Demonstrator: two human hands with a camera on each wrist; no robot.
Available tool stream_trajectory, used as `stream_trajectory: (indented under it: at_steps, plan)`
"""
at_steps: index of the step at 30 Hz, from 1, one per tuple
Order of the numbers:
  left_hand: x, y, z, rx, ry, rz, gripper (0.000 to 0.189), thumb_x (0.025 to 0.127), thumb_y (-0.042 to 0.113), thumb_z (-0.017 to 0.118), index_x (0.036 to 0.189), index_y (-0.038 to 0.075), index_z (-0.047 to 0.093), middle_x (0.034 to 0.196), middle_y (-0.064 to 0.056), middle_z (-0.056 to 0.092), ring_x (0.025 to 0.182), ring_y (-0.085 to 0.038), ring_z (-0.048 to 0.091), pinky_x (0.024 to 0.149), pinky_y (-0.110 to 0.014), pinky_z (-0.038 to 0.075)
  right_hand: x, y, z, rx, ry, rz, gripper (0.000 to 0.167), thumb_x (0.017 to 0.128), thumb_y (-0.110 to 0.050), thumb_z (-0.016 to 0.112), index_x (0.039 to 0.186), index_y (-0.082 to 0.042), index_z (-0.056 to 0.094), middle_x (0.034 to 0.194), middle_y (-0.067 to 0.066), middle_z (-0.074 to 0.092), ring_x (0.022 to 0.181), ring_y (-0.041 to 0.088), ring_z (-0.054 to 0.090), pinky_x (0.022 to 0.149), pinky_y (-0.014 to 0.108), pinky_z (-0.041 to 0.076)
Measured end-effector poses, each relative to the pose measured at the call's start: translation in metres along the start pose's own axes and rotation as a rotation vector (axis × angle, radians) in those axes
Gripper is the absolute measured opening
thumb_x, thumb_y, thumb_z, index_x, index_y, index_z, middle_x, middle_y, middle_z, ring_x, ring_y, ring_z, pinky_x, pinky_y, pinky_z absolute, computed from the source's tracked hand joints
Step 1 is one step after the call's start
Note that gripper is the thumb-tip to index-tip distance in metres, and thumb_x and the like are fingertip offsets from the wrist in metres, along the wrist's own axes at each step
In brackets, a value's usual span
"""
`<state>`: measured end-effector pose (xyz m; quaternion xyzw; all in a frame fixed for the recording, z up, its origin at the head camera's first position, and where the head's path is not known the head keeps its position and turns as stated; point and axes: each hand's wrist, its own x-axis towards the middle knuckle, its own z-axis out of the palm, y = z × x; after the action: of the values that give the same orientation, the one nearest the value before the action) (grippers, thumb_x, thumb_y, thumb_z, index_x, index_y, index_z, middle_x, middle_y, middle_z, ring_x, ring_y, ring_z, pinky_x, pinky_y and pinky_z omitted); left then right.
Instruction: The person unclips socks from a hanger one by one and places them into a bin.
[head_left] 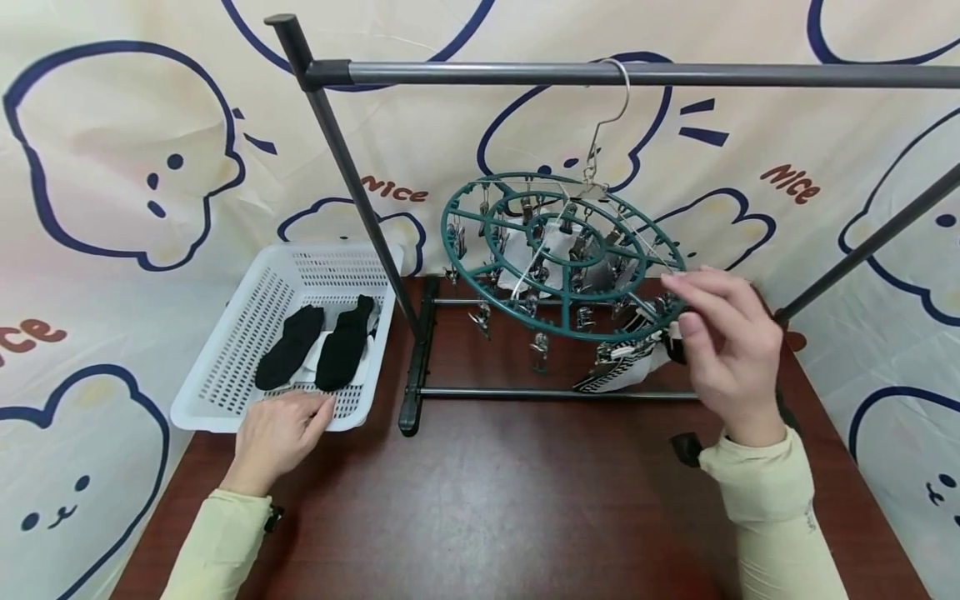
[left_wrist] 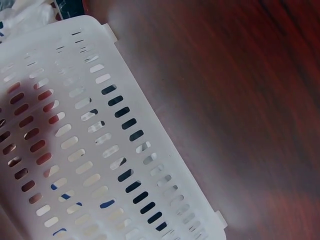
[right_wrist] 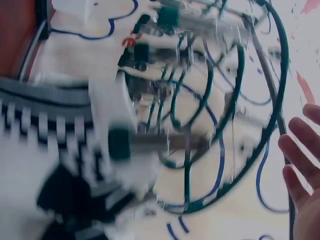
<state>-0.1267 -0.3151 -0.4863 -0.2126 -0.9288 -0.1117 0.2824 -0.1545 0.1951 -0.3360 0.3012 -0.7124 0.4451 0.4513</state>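
Black socks (head_left: 342, 354) in basket (head_left: 202, 422) just beyond left hand (head_left: 281, 433), the nearer; long axes point away; its grip I can't tell; right hand (head_left: 727, 350) spread beside green rack (head_left: 611, 337).

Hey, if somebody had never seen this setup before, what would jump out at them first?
Probably the big green hanger, hung from the dark rail in mid-view, with a black-and-white patterned sock below its right edge, near the open right hand. Next, likely the white basket on the left, with two black socks inside and the left hand at its near rim.
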Motion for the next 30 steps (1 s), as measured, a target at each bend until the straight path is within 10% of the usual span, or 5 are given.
stream_trajectory:
  at_steps: [12,30]
  plan:
    - [0.001,0.001,-0.001,0.006,-0.009,-0.012,0.039,0.093,0.025,0.060,0.055,0.028,0.050,0.061,0.003,0.062,0.053,-0.017,0.058,0.043,-0.029,0.032,-0.015,0.042,-0.026,-0.161,-0.215,0.189,0.026,0.101,-0.020,0.067,0.120,-0.004,0.077,0.119,0.022,0.072,0.123,0.013,0.060,0.114,0.026,0.040]
    - [0.002,0.001,-0.001,0.007,-0.015,-0.024,0.039,0.092,0.025,0.062,0.055,0.028,0.052,0.062,0.002,0.064,0.052,-0.017,0.057,0.043,-0.028,0.032,-0.023,0.024,-0.002,-0.163,-0.288,0.027,0.046,0.106,-0.043,0.057,0.119,-0.004,0.077,0.099,0.018,0.077,0.101,0.027,0.066,0.116,0.038,0.038]
